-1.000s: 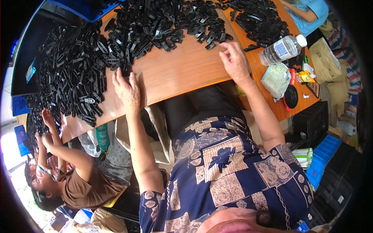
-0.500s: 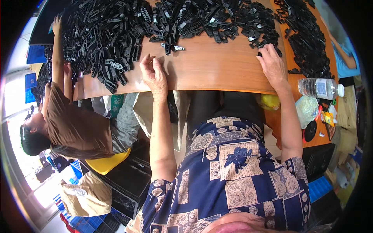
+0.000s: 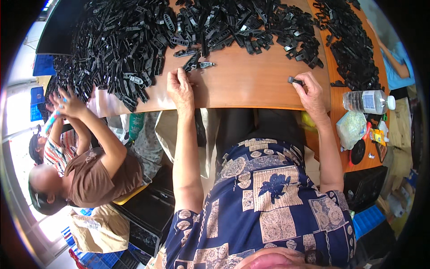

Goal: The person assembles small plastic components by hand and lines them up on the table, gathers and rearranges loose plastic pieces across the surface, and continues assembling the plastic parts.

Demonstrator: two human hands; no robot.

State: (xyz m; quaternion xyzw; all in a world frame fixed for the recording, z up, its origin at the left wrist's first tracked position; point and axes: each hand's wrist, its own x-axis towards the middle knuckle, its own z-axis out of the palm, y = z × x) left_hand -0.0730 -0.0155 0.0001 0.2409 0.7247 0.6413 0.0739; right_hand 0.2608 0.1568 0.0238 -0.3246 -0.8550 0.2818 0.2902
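My left hand [image 3: 182, 93] is over the near part of the wooden table, closed in a pinch at the lower end of a long black plastic clip [image 3: 191, 62]. Beside that clip lies a part with a silvery end [image 3: 206, 65]. Farther right, my right hand [image 3: 312, 95] pinches a small black plastic piece [image 3: 294, 81] between thumb and forefinger, held a little above the wood. A heap of long black clips [image 3: 121, 49] covers the far left and middle, and a pile of small black pieces [image 3: 300, 42] lies beyond my right hand.
On the right, another strip of black pieces [image 3: 356, 51] lies past a table seam. A clear water bottle [image 3: 368, 102] and a tied plastic bag [image 3: 352, 129] are near my right forearm. At left sits a co-worker in a brown top [image 3: 101, 172], hands raised.
My right hand has drawn back from the small-piece pile with a piece in it. My left hand has closed on a long clip. The co-worker's arms have pulled back from the heap.
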